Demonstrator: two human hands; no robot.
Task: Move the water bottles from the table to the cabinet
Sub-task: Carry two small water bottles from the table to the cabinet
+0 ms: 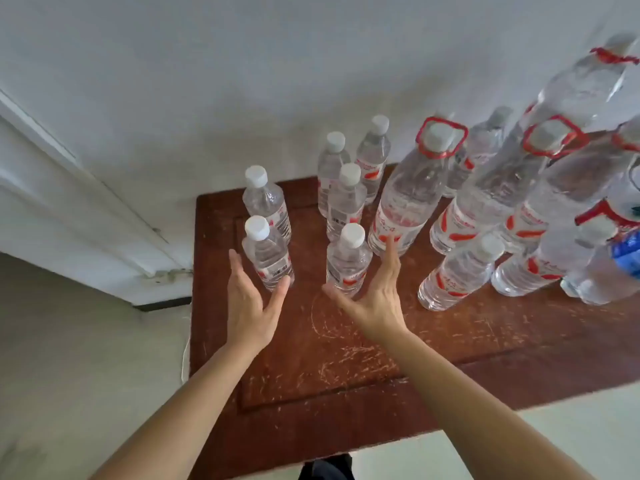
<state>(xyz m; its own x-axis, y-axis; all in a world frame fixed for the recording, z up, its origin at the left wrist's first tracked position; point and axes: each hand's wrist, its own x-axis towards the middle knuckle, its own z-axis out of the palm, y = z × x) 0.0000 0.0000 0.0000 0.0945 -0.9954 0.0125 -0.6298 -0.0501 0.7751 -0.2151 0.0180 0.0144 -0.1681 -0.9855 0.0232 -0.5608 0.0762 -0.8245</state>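
Observation:
Several clear water bottles with white caps and red-and-white labels stand on a scratched red-brown table (pixel 346 358). My left hand (pixel 249 306) is open around the base of the nearest left small bottle (pixel 268 254), fingers on its left, thumb at its lower right. My right hand (pixel 375 292) is open around the nearest middle small bottle (pixel 348 263), thumb under its base, fingers along its right side. Neither bottle is lifted. Further small bottles stand behind them (pixel 266 202) (pixel 344 199). No cabinet is in view.
Large bottles with red carry handles (pixel 410 188) (pixel 491 192) crowd the table's right side, with a blue-labelled bottle (pixel 623 261) at the far right. A white wall runs behind the table; a white door frame (pixel 86 209) stands at left. Pale floor lies below.

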